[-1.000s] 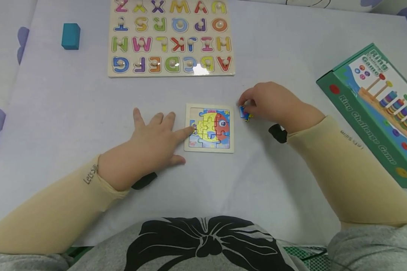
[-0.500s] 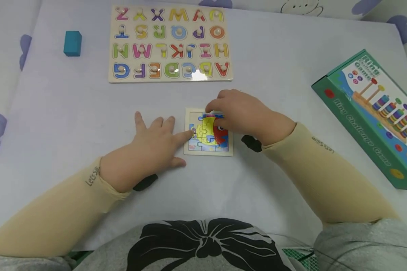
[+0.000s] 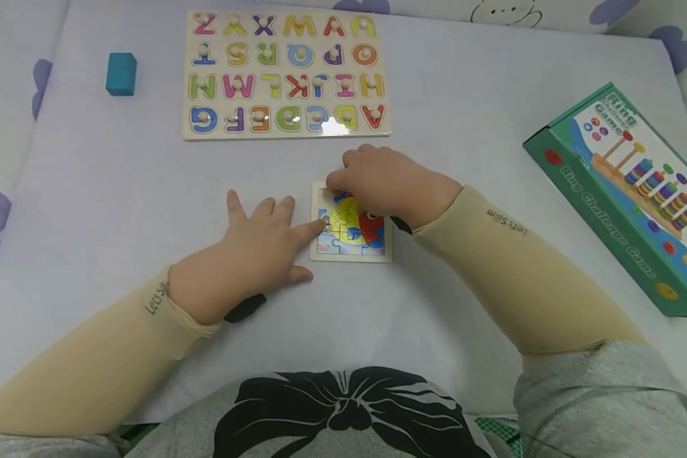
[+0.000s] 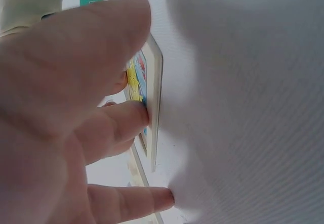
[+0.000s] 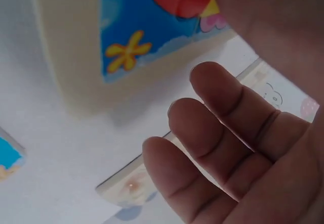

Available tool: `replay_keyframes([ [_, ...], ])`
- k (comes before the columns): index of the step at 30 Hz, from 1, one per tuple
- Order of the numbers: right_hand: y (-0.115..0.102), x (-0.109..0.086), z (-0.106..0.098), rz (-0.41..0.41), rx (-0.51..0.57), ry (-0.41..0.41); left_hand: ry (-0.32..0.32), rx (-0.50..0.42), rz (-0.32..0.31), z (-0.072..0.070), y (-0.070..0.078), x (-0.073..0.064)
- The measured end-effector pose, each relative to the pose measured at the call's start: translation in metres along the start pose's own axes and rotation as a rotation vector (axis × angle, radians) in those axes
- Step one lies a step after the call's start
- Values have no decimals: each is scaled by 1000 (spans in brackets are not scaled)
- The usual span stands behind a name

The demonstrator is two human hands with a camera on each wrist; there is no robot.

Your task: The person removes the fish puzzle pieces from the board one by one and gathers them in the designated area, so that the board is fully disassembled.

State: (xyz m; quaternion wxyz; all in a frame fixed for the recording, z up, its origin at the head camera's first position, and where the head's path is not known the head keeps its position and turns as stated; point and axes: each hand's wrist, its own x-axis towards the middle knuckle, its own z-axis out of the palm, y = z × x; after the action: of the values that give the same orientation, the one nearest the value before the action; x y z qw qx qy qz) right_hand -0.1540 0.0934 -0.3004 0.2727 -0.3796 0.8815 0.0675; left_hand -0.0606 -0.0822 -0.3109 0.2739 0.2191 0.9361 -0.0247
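Note:
A small fish jigsaw puzzle (image 3: 346,236) in a pale wooden frame lies mid-table in the head view. My left hand (image 3: 252,261) lies beside it with fingers spread, one fingertip resting on the puzzle's left edge; the left wrist view shows that finger (image 4: 124,120) touching the puzzle. Over the puzzle's upper part, my right hand (image 3: 392,184) bends its thumb and forefinger down at the top left, pinching a puzzle piece that the hand hides. Its other fingers (image 5: 197,128) hang loosely curved in the right wrist view, beyond the frame's corner (image 5: 76,95).
Behind the puzzle lies a wooden alphabet peg board (image 3: 286,71). A teal block (image 3: 121,74) stands at the far left. The green Ring Challenge Game box (image 3: 618,203) lies slanted on the right, on the white tabletop (image 3: 458,83).
My right hand picked up a puzzle piece right of the frame and carried it left over the puzzle, toward its top left corner. The left hand keeps its place.

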Motion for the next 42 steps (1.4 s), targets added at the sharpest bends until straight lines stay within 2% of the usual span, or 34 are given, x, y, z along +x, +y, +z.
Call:
replay_keyframes([
  [4,0,1,-2,-19,-1,-10,32,16,16,-2,5,1],
  [8,1,1,-2,-36,21,-10,52,49,80,-5,17,1],
  [12,0,1,0,-48,48,2,10,79,144,-4,29,2],
  [16,1,0,4,-42,89,8,-40,104,146,-4,33,3],
  [20,6,-3,8,-26,180,39,-63,105,148,-3,32,4],
  [24,16,-11,8,-21,340,129,-61,94,155,-5,32,6],
  [27,30,-25,6,31,464,195,-65,90,154,-7,33,7],
  [29,44,-38,6,102,517,206,-65,85,156,-8,33,7],
  [35,87,-74,23,319,562,107,-67,62,162,-7,34,7],
  [42,102,-80,42,426,643,91,-75,25,159,-9,33,7],
])
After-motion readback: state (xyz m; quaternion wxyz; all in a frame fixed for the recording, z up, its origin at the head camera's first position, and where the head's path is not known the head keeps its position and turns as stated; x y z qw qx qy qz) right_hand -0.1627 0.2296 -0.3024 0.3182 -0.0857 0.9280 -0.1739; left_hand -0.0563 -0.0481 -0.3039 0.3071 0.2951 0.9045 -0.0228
